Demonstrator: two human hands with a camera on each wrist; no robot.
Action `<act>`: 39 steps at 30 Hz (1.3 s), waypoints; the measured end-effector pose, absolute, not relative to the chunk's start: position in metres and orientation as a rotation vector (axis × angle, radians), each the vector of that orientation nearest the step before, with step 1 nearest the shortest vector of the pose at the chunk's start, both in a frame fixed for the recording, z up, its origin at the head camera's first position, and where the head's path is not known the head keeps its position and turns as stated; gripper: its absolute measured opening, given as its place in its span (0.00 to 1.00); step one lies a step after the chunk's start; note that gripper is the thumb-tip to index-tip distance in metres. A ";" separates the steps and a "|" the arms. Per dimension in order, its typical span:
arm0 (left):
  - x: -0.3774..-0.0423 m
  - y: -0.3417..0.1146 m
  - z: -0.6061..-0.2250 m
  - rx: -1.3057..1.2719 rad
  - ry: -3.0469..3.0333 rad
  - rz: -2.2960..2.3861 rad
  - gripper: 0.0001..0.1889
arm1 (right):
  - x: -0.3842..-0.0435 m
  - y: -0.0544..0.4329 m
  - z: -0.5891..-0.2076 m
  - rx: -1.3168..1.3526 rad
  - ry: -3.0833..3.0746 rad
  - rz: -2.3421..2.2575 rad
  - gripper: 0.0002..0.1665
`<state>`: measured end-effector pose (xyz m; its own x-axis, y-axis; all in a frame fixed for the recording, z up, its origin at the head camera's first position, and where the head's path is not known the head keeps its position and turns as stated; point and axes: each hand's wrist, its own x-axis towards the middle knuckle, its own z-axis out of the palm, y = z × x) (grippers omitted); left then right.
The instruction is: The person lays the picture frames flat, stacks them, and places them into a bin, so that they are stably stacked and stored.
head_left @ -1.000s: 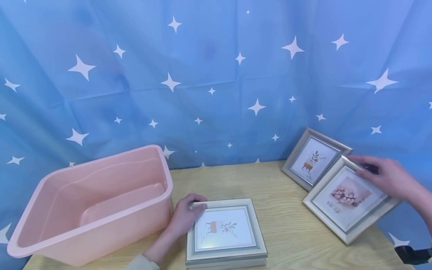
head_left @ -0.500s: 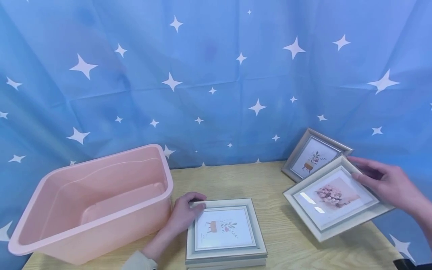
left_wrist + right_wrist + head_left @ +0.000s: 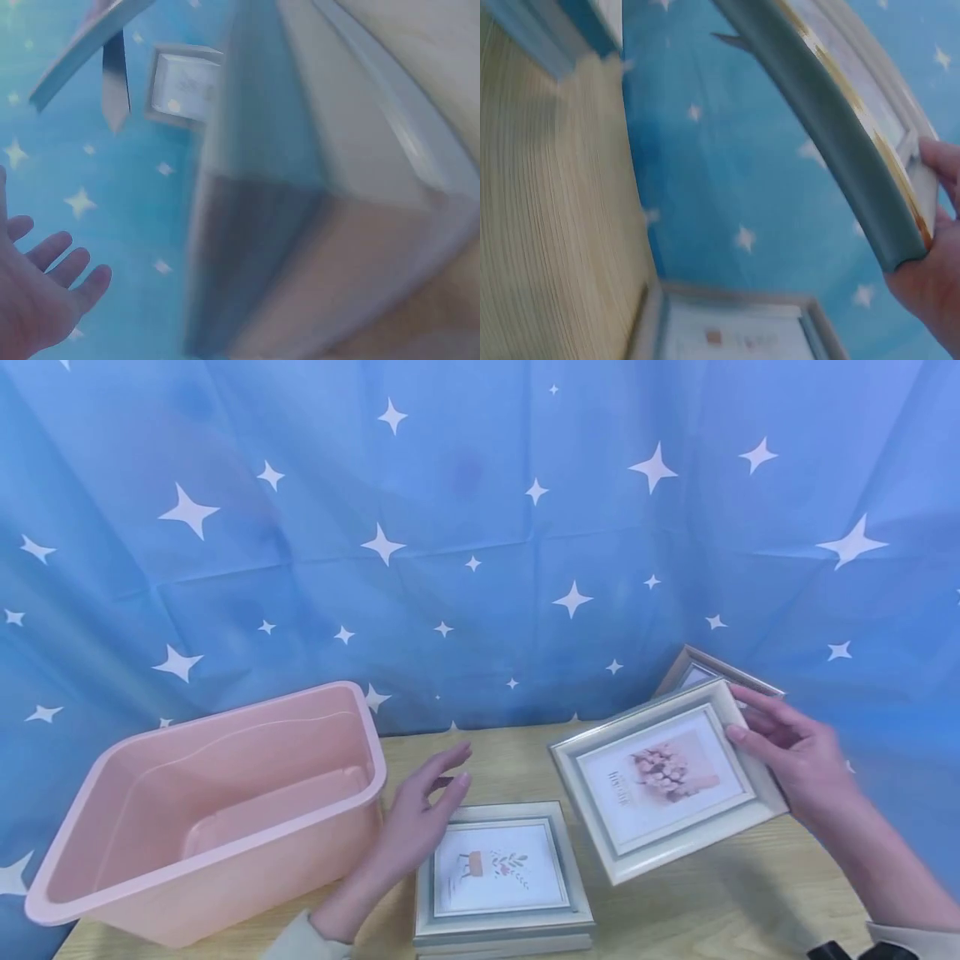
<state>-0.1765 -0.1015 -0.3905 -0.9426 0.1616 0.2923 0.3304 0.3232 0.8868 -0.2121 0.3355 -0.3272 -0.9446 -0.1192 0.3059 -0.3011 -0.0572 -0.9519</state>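
My right hand point(image 3: 795, 752) pinches the right edge of a cream picture frame point(image 3: 592, 760) with a pink flower print, thumb in front and fingers behind. The frame is tilted and raised over the table; in the right wrist view its greenish-grey side edge point(image 3: 832, 142) shows. My left hand point(image 3: 416, 814) hovers at the back left corner of a stack of picture frames point(image 3: 573, 893), fingers extended and holding nothing. The top frame of the stack shows a plant drawing. Behind the held frame, another picture frame point(image 3: 738, 675) leans against the curtain, mostly covered in the head view.
A large pink plastic tub point(image 3: 300, 827) stands left of the stack, close to my left forearm. A blue curtain point(image 3: 480, 485) with white stars hangs along the back edge of the wooden table point(image 3: 480, 752).
My right hand has lifted the flower-print frame and carried it left, turning it and covering more of the leaning frame. My left hand has let go of the stack and risen slightly.
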 end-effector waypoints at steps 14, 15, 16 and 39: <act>-0.179 -0.086 -0.313 -0.841 -2.238 -1.908 0.26 | -0.209 0.246 -0.325 0.728 -2.260 2.025 0.31; -0.180 -0.085 -0.312 -0.854 -2.269 -1.887 0.26 | -0.210 0.241 -0.324 0.745 -2.278 2.005 0.30; -0.181 -0.083 -0.310 -0.871 -2.296 -1.876 0.27 | -0.211 0.236 -0.324 0.760 -2.290 1.986 0.30; -0.189 -0.071 -0.306 -1.153 -2.616 -1.781 0.39 | -0.213 0.208 -0.319 0.959 -2.302 1.806 0.28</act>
